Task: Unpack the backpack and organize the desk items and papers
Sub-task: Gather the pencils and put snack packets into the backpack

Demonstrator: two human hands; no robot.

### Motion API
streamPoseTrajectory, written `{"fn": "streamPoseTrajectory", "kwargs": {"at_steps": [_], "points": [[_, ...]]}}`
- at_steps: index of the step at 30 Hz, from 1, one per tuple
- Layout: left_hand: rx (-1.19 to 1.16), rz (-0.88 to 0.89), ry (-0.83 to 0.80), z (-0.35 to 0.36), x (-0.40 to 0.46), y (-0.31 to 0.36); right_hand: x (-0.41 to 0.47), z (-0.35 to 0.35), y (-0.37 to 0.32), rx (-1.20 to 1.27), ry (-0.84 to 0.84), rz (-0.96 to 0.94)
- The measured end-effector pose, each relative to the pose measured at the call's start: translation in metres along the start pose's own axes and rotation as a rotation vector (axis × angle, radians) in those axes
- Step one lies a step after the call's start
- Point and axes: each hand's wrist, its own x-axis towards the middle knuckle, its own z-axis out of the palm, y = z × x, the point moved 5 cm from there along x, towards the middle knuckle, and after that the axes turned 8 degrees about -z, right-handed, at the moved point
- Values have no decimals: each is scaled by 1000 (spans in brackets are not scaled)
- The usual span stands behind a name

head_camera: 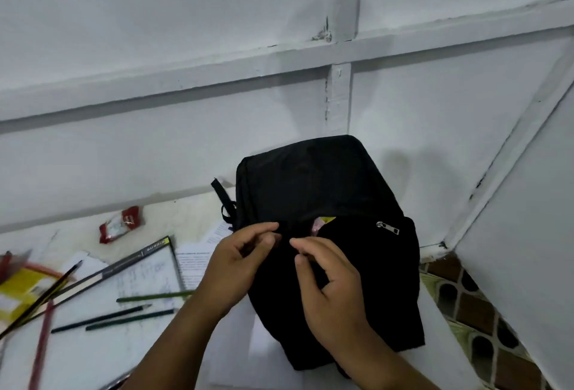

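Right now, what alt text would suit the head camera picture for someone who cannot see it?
Two hands, left and right, pinch at the partly opened zip of a black backpack on a white desk. Pencils, papers and a red wrapper lie scattered to the left.

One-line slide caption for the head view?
Both hands, left and right, work at the black backpack's part-open zip beside scattered pencils.

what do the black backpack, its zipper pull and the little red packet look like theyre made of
Backpack: matte black woven fabric, probably nylon or polyester; it slumps softly and shows no shine.
Zipper pull: silvery, likely metal, with bright glints.
Red packet: glossy crinkled plastic or foil wrapper, going by its creases and highlights.
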Motion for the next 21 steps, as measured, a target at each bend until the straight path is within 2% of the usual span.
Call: {"fn": "streamPoseTrajectory", "kwargs": {"at_steps": [4, 11, 18, 21], "points": [[-101, -64, 157, -43, -27, -26, 0, 42, -16, 148, -121, -45], [-148, -199, 410, -161, -66, -86, -13, 166, -30, 260, -334, 12], [-65, -267, 600, -297, -105, -154, -16, 301, -40, 203, -558, 68], [-46, -299, 683, -353, -123, -184, -3, 364, -34, 101, -620, 23]]}}
